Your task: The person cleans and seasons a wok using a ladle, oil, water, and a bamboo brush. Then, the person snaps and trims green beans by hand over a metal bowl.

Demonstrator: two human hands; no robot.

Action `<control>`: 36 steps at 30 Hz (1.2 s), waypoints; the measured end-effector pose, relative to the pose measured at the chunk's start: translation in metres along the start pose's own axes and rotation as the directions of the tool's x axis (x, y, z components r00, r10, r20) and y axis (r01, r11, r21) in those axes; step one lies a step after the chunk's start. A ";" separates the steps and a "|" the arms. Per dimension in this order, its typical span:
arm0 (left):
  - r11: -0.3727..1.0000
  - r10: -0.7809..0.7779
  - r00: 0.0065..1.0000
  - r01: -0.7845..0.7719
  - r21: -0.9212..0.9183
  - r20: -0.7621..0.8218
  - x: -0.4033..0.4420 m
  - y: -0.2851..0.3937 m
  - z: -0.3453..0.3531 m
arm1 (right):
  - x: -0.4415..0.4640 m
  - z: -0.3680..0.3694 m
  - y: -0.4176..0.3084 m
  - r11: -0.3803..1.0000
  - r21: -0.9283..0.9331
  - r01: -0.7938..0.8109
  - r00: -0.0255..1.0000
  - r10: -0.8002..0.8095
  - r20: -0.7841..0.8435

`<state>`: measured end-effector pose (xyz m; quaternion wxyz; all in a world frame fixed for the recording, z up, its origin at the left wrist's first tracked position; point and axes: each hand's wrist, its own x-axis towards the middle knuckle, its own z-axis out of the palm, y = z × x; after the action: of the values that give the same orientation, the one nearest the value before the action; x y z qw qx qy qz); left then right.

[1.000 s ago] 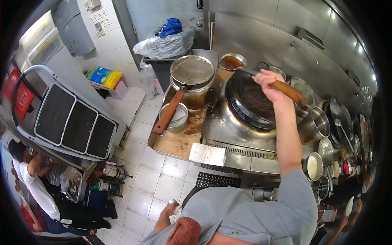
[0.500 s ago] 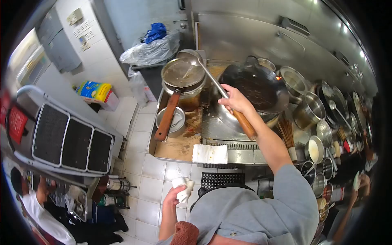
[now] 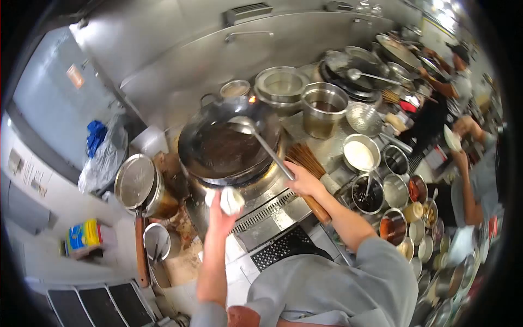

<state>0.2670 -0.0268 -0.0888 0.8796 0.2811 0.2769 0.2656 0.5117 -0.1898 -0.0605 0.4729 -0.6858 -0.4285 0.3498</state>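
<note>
My right hand [image 3: 305, 182] is wrapped round the handle of a long ladle [image 3: 265, 147], near where its metal shaft meets the wooden grip. The ladle's bowl is over the far right part of a dark wok [image 3: 218, 150], though I cannot tell if it touches the wok. In front of the wok's near edge, my left hand [image 3: 219, 212] is closed on a folded white cloth [image 3: 231, 200]. Dark residue or liquid shows in the bottom of the wok, which sits on a metal stove [image 3: 261, 218].
Left of the wok, a strainer [image 3: 135, 182] with a wooden handle lies across a pot. A bamboo brush [image 3: 305, 158], a deep metal pot [image 3: 324, 109] and several seasoning containers [image 3: 393, 226] stand to the right. Two co-workers [image 3: 460, 84] are at the far right.
My view has turned to the right. The ladle's bowl has gone from beside the strainer to over the wok. My left hand has come up with the cloth to the wok's near side.
</note>
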 end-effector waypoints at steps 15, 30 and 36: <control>0.899 -0.431 0.881 0.438 -0.004 -0.194 0.065 0.024 0.032 | -0.014 -0.020 0.073 0.949 0.312 -0.052 0.999 0.049 0.018; 0.941 -0.292 0.928 0.235 -0.245 -0.232 0.116 -0.003 0.011 | -0.033 -0.042 0.041 0.901 0.375 -0.218 0.975 0.186 0.122; 0.988 -0.099 0.972 0.071 -0.134 -0.213 0.111 -0.011 0.010 | -0.043 -0.032 0.019 0.896 0.394 -0.204 0.979 0.196 0.063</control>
<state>0.3554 0.0309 -0.1264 0.8703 0.1823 0.3665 0.2739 0.5284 -0.2441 -0.0653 0.5595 -0.6118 -0.2806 0.4837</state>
